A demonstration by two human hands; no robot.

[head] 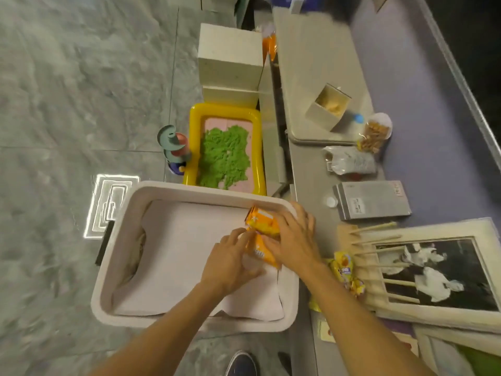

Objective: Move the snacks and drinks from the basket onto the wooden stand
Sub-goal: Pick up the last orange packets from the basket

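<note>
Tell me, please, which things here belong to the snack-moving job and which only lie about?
Belong to the job: basket, orange snack packets, left hand, right hand, wooden stand, yellow snack packets by the stand.
Only lying about: yellow tray with green sand, framed picture, grey carton, toy tower.

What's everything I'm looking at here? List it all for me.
basket: one, white, cloth-lined, on the floor
orange packets: two, orange, in the basket's right end
wooden stand: one, pale wood, right of the basket
yellow packets: a few, yellow, against the stand
tray: one, yellow, holding green sand, beyond the basket
carton: one, grey, lying beyond the stand
framed picture: one, black-and-white, beside the stand
left hand: one, grips the lower orange packet
right hand: one, grips the upper orange packet
</note>
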